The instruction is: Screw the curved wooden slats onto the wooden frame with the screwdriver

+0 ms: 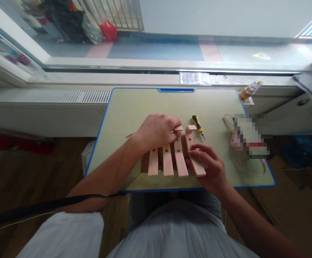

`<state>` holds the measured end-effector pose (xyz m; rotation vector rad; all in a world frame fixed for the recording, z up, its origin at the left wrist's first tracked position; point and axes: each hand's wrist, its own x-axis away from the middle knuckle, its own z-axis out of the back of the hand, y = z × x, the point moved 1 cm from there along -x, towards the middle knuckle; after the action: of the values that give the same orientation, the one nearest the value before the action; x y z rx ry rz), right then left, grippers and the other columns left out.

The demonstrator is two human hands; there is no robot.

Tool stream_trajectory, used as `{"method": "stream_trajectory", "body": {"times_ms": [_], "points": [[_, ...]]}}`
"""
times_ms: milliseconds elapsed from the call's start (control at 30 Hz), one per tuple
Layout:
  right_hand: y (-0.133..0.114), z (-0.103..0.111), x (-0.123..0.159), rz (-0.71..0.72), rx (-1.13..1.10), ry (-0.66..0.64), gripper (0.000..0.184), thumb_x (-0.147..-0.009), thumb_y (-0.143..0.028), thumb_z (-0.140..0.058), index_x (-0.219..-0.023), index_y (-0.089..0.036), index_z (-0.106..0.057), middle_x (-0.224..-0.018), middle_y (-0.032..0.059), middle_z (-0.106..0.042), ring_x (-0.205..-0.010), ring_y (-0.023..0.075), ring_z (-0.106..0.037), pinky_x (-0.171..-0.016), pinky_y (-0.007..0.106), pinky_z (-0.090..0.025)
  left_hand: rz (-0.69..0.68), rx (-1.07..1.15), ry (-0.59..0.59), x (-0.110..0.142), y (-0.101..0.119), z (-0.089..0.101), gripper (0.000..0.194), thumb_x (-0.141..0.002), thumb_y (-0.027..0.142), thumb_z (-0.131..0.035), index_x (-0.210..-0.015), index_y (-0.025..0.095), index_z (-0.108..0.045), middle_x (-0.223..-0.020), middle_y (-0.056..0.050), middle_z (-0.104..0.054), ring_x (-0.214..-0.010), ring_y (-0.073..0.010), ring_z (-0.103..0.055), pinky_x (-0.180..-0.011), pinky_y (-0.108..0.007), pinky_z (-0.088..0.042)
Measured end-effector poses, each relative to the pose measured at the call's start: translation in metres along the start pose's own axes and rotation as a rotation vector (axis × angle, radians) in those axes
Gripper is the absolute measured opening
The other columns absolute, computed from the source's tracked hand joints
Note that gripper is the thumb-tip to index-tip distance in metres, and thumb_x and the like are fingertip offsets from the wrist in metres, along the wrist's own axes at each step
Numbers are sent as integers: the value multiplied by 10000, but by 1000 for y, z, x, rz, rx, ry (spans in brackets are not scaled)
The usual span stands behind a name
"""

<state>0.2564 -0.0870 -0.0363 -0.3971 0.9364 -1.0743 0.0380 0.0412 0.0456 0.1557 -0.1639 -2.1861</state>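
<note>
A wooden hook rack (167, 163) lies on the folding table near its front edge: several pale wooden slats with curled upper ends, set on a brown backing board (144, 165). Dark screw heads show on the slats. My left hand (160, 130) reaches over the rack's upper part, its fingers closed round the curled end of one slat and hiding the tops of those to its left. At the rightmost slat (196, 165), which is slightly slanted, my right hand (209, 165) grips the edge with fingers on top. A yellow and black screwdriver (198, 125) lies just beyond the rack.
The table (134, 104) has a blue rim. On its right side are a pink device (236, 139) with a cable and a pixelated object (251, 136). A bottle (249, 90) stands past the far right corner. A radiator (78, 96) and windowsill (113, 78) lie behind.
</note>
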Motion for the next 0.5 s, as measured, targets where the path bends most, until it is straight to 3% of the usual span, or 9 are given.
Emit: {"method": "stream_trajectory", "body": {"times_ms": [267,400,500], "points": [[2,-1,-1,36,7,9,339,-940,-182,-809,-1253,-307,-769,-1337,109,-739,-1148,277,-753,-983,481,-642,-16,-26,-19,2,3,2,246,-996,357,-593,-1072,274,-811,-1079,-54,-854,-980,-279,-789,-824,-375,-539],[2,0,0,59,11,6,414,-917,-211,-837,-1304,-319,-737,-1360,117,-713,-1189,291,-746,-1001,483,-646,-59,66,61,4,2,6,360,-993,306,-617,-1317,260,-769,-1283,-71,-826,-1158,-282,-768,-988,-400,-559],[4,4,2,72,25,-12,536,-889,-227,-857,-1390,-316,-693,-1433,136,-670,-1290,315,-711,-1069,498,-630,-139,202,151,10,-7,17,422,-973,358,-704,-1377,238,-732,-1378,-81,-786,-1275,-278,-716,-1105,-411,-529]]}}
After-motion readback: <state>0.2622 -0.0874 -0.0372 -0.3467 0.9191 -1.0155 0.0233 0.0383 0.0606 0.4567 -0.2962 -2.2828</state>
